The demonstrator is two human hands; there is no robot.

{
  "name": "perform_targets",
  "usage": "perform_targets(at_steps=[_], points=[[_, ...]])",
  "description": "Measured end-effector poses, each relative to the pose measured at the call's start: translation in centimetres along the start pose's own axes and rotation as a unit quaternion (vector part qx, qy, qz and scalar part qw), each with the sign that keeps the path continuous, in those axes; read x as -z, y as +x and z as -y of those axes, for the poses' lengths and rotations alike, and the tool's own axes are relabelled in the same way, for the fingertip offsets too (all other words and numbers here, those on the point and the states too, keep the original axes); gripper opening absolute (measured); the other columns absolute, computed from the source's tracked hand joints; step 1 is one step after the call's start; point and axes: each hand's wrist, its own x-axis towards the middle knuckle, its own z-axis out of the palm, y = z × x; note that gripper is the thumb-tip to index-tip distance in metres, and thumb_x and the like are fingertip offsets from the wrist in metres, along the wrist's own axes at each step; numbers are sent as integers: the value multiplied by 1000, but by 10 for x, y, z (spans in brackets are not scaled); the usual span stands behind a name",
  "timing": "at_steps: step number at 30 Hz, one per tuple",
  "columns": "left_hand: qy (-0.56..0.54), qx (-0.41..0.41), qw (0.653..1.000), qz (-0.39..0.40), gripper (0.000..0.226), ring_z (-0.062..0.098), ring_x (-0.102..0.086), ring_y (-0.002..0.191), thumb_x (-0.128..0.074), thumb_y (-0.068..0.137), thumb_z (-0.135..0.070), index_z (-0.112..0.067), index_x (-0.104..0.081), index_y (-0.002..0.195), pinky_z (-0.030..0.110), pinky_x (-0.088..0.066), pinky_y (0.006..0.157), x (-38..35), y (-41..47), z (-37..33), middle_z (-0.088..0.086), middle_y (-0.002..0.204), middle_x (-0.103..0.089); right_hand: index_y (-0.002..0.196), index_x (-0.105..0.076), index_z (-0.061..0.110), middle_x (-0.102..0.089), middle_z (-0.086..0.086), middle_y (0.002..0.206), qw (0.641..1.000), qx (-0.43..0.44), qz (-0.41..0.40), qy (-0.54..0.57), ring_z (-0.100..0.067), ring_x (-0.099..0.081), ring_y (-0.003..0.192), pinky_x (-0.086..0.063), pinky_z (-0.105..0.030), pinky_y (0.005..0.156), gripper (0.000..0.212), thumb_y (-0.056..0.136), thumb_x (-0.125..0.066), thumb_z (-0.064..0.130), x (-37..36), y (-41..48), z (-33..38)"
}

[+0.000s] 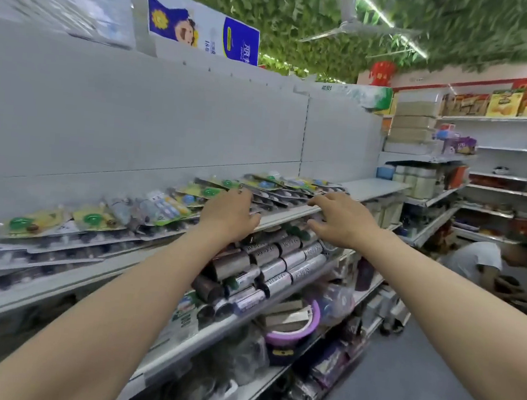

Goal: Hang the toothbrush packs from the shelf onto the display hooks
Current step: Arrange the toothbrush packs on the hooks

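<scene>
Toothbrush packs [103,218] lie in overlapping rows along the white shelf [380,187], from the far left to about the middle right. My left hand [229,211] rests palm down on the packs near the shelf's front edge, fingers spread. My right hand [338,216] reaches over the shelf edge, fingertips on the packs [291,195], thumb below the edge. Neither hand plainly grips a pack. The white back panel [167,122] above the shelf is bare; I see no display hooks on it.
Below the shelf lie stacked dark and silver rolls [266,263] and a purple tub [293,328]. A person [484,261] crouches in the aisle at the right. More shelving [493,186] stands beyond. Boxes [200,27] sit on top of the unit.
</scene>
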Motion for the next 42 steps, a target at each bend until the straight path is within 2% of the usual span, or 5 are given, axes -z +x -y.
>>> perform_targets(at_steps=[6,10,13,26,42], points=[[21,19,1000,-5,44,29,-57,109,-49,94,-46,-16,-51,127,40,-50,82,-39,87,-62,8,120,-59,143,-46,27,-50,-1,144,999,15,-5,28,-24,-43,133,-46,-44,100,53,94,-52,46,-33,61,-103],[37,26,999,-12,46,31,-54,116,-49,94,-46,-16,-52,129,43,-49,89,-75,150,-91,9,126,-56,144,-46,26,-50,-3,142,999,26,-9,41,-24,-43,133,-46,-43,99,53,94,-52,45,-64,105,-165],[39,26,999,-23,46,31,-55,115,-50,94,-46,-17,-51,130,40,-48,87,-107,202,-113,10,125,-58,143,-46,23,-53,-5,137,999,30,-23,28,-26,-45,129,-46,-42,98,53,95,-52,46,-90,141,-213],[25,74,997,-20,49,31,-52,118,-49,95,-47,-18,-49,134,45,-49,91,-211,416,-173,9,129,-54,142,-47,26,-51,-1,142,996,67,-15,54,-23,-43,132,-45,-41,100,52,94,-53,45,-173,319,-381],[85,307,948,-6,54,28,-53,118,-46,94,-55,-19,-49,134,41,-48,87,-300,521,-248,6,128,-57,140,-48,29,-49,2,145,962,238,9,133,-19,-41,135,-41,-38,100,49,97,-47,52,-273,474,-516]])
